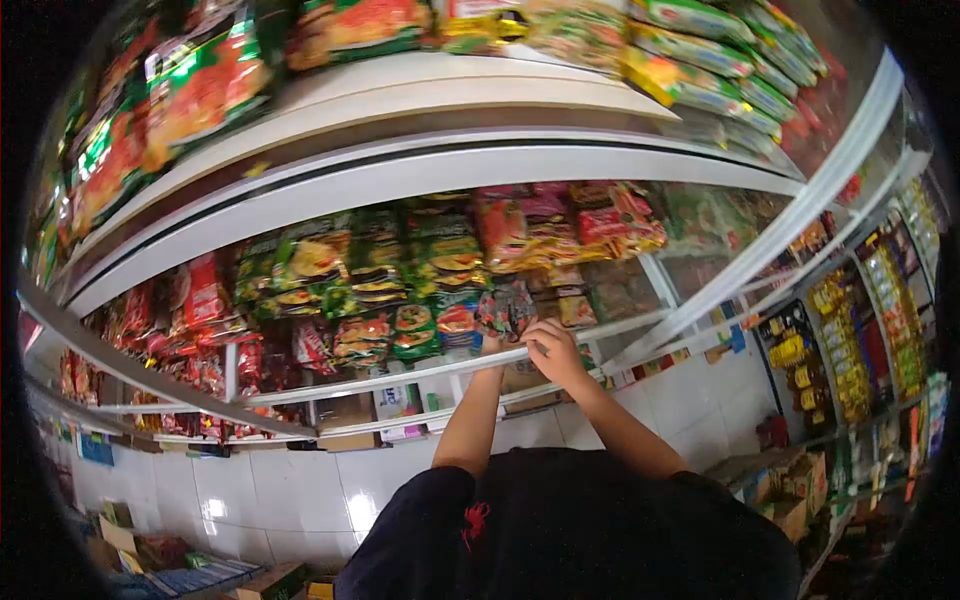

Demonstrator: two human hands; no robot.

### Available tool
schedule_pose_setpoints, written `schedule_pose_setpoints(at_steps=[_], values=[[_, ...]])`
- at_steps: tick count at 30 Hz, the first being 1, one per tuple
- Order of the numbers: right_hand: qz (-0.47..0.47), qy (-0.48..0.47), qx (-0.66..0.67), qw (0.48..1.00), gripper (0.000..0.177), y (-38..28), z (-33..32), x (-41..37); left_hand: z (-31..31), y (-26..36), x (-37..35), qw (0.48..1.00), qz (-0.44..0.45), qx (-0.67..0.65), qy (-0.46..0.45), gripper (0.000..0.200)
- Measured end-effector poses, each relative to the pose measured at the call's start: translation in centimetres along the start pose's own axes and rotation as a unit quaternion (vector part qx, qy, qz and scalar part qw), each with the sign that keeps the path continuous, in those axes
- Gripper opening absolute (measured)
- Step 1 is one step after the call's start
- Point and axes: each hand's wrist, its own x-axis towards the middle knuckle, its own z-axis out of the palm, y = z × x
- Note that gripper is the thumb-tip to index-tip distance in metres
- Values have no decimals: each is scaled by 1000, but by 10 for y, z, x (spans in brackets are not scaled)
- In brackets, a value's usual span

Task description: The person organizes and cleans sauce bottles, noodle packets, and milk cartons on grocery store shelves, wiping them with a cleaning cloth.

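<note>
A small dark packet with pink and grey print [507, 309] is held up at the front edge of the lower shelf. My left hand [491, 345] grips it from below, its fingers mostly hidden behind the packet. My right hand [553, 350] has bent fingers closed at the packet's lower right edge. Just left of it lie blue-and-orange packets [459, 322] and a green packet [415, 330]. Behind it are dark green noodle packets [447, 245] in stacks. To the right are small brown-and-yellow packets [573, 300].
A white metal shelf rail [400, 380] runs before my forearms. Overhead, an upper shelf [400, 90] bears more bright packets. Red packets [205, 290] fill the left side. A slanting white frame post [780, 225] stands at right. Cardboard boxes [790, 495] are on the right behind me.
</note>
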Motion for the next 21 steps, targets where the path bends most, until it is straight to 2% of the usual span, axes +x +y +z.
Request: schedule_pose_setpoints(at_steps=[1,3,4,6,8,11,15,18,20,21], values=[[-39,5,-60,997,8,7,-15,-4,-8,-16,-1,1000,-11,8,-3,50],[-55,10,-63,996,11,39,-27,-19,-20,-43,2,999,-23,18,-14,51],[-68,-7,-90,994,14,47,-39,-23,-21,-76,18,999,-16,13,-29,52],[-70,-31,-140,987,19,48,-36,-20,-24,-96,22,997,2,27,-76,52],[-89,-15,-172,981,20,46,-32,-14,-39,-101,15,992,27,52,-116,53],[-81,3,-178,981,25,44,-28,-13,-30,-64,15,981,88,81,-150,55],[-132,-19,-148,980,25,44,-29,-14,-22,24,-30,956,216,105,-168,56],[-128,-39,-174,976,24,49,-28,-17,3,81,-56,934,288,123,-169,57],[-123,-13,-173,977,24,55,-23,-18,10,109,-79,918,327,138,-179,58],[-122,-13,-173,977,21,51,-24,-16,26,121,-95,895,330,130,-270,55]])
